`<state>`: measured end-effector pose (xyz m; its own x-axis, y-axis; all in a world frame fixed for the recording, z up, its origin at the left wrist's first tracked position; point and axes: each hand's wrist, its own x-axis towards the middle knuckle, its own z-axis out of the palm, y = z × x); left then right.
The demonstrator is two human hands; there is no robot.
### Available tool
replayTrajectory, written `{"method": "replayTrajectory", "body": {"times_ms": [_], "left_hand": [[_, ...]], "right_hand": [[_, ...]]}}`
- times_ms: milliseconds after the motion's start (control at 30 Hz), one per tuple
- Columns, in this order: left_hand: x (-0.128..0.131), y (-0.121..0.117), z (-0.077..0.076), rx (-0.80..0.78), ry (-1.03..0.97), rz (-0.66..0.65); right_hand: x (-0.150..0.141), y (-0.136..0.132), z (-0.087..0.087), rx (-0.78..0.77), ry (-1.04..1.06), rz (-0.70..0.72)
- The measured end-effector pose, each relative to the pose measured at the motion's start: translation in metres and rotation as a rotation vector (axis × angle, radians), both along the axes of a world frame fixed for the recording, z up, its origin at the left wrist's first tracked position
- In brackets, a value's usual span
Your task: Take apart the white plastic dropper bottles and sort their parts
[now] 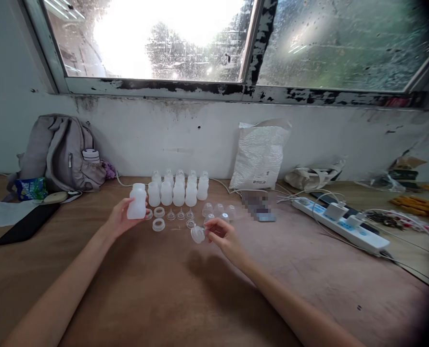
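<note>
My left hand [119, 219] is closed around a translucent white baby bottle [137, 205], upright with no cap or teat on it. My right hand [228, 241] pinches a bottle teat [197, 234], tilted, with what looks like a collar ring around it. Between my hands, collar rings [158, 224] and clear teats [180, 215] lie on the table. Domed clear caps [219, 209] stand just beyond my right fingers. Behind them are rows of bottles [178, 193], the rear ones topped with clear caps.
A grey backpack [60, 154] leans on the wall at left, near a black phone [28, 224]. A white plastic bag [259, 156] stands at the back. On the right lies a power strip [339, 224] with trailing cables, beside a pixelated patch and a small flat item [266, 216].
</note>
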<state>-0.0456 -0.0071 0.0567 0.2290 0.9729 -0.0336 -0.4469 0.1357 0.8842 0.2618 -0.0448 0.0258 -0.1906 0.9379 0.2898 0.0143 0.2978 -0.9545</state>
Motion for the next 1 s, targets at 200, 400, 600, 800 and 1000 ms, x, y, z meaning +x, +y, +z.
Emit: {"method": "replayTrajectory", "body": {"times_ms": [200,400,600,800,1000], "left_hand": [[-0.023,0.034,-0.010,0.148,0.530,0.329],[-0.026,0.066,-0.023,0.196,0.773,0.565],[-0.026,0.086,-0.042,0.210,0.944,0.673],[-0.021,0.089,-0.045,0.256,1.004,0.646],[-0.010,0.066,-0.033,0.404,0.981,0.861]], "right_hand": [[-0.003,0.001,-0.013,0.134,-0.226,-0.004],[-0.006,-0.003,-0.018,0.348,-0.452,0.034],[-0.009,-0.006,-0.022,0.420,-0.505,0.030],[-0.010,-0.006,-0.026,0.418,-0.546,0.028],[-0.009,-0.005,-0.031,0.418,-0.642,-0.011]]}}
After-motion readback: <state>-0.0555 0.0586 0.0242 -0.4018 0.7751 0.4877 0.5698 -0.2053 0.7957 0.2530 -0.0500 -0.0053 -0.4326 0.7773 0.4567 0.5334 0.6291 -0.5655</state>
